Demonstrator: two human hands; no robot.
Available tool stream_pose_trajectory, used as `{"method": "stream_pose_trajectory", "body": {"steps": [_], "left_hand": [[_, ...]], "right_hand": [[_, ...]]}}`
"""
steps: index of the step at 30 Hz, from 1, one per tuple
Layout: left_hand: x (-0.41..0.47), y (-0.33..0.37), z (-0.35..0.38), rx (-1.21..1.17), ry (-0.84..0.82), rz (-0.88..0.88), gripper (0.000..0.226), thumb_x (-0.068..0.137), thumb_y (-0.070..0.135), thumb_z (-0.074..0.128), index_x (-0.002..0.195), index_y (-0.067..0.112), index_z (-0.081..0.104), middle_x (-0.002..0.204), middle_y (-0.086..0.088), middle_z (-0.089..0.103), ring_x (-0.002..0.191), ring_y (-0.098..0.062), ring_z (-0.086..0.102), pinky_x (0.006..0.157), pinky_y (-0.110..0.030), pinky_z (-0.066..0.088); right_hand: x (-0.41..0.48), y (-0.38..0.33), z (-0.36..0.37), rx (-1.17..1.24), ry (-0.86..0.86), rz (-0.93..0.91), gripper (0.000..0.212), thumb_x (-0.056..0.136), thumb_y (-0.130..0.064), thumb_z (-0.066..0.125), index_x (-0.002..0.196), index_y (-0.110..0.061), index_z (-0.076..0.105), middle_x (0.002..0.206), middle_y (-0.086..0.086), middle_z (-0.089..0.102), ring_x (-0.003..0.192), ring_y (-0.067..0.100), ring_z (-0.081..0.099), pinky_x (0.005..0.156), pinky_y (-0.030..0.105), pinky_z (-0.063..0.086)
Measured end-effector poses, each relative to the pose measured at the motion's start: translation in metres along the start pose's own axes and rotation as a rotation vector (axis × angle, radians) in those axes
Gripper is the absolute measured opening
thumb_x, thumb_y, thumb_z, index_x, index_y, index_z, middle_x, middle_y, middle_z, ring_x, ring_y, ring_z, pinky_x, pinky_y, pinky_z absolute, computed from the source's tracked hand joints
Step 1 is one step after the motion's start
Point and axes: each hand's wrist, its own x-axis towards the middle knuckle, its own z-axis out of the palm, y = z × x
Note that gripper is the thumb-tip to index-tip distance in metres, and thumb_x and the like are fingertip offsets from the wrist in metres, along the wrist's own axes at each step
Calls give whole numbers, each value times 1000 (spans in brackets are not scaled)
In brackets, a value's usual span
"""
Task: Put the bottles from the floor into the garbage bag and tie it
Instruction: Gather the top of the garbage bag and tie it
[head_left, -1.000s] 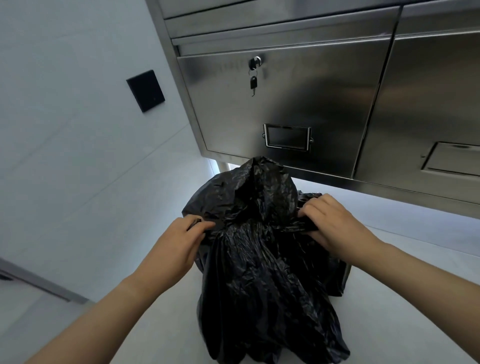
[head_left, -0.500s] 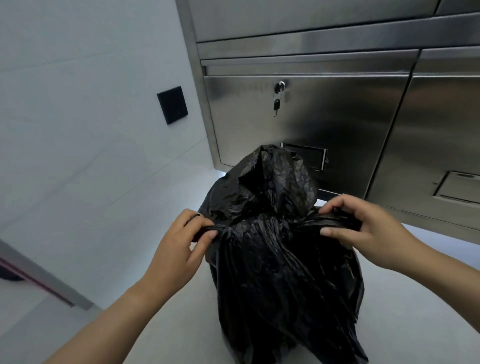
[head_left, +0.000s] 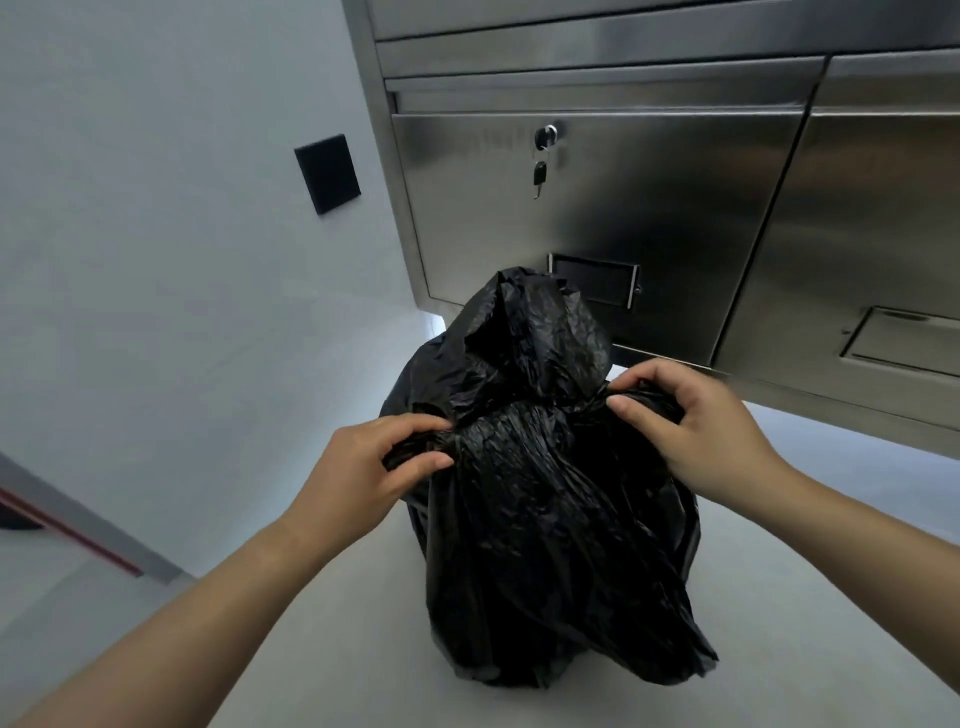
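Steel cabinet (head_left: 597, 218), key (head_left: 539, 174) dangling, rises just behind the crinkled black bag (head_left: 545, 519) on the floor (head_left: 337, 649); left hand (head_left: 363, 467) and right hand (head_left: 696, 421) fingers pinch its gathered plastic.

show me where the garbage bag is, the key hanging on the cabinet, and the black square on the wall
garbage bag (head_left: 545, 519), head view, wrinkled front.
key (head_left: 540, 174), head view, black head.
black square (head_left: 328, 173), head view, centre.

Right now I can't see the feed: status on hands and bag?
Left hand and right hand each pinch a gathered strand of the garbage bag. Bag upright on the floor, neck cinched. No bottles visible. Nothing in the way.
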Motion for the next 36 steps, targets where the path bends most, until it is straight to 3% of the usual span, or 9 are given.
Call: {"method": "stream_pose_trajectory", "body": {"steps": [6,15,19,23,25,28,31,34,36], "left_hand": [[4,4,13,-206,15,-128,17,72,28,74,75,45,70,61,28,65,50,11,54,51,0,37],[10,-8,17,-169,-17,-234,19,77,23,74,68,39,71,65,16,71,61,0,65,59,-8,45],[17,6,26,-95,-1,-252,14,79,27,71,69,36,68,65,20,69,60,-5,65,61,-16,48],[28,24,26,19,86,-226,11,80,33,67,70,36,63,67,24,66,69,4,59,59,-4,39],[34,31,22,57,127,-185,9,80,31,68,73,35,63,68,22,65,75,6,58,61,-2,38],[35,31,17,151,137,-126,5,80,29,68,79,33,64,73,19,64,73,2,59,61,-4,38],[32,28,15,185,164,-104,5,79,27,69,80,30,66,73,18,64,72,0,60,62,-8,37],[38,30,11,175,228,-79,4,77,27,71,80,28,67,73,18,65,70,1,60,63,-8,39],[45,33,10,160,263,-40,5,75,27,71,80,28,68,74,18,65,70,2,60,65,-5,41]], "right_hand": [[-2,25,-2,98,-21,167,14,83,-22,67,72,-30,64,67,-20,67,63,-5,59,65,12,42],[-4,34,-27,-6,-131,259,20,83,-22,69,64,-27,63,54,-17,62,48,-3,52,48,4,36],[-10,35,-22,-30,-29,295,13,85,-21,65,73,-23,63,68,-8,66,59,-3,57,57,9,39],[2,20,-20,-94,79,239,2,87,-27,57,89,-26,57,90,-13,56,81,-1,55,65,13,37],[8,13,-20,-62,62,251,15,90,-23,46,100,-24,57,104,-10,46,95,-2,49,72,11,35],[14,5,-21,9,30,275,34,94,-14,31,113,-21,58,110,-6,41,94,-1,49,68,3,38],[17,-3,-25,-76,81,160,32,96,-15,42,124,-20,56,107,-6,50,93,1,53,72,-4,33],[18,-12,-29,61,215,25,51,84,-29,63,133,-27,47,99,-16,64,100,6,60,87,15,43],[17,-17,-27,85,249,-33,70,73,-47,67,136,-34,39,99,-21,68,101,0,62,86,15,46]]}}
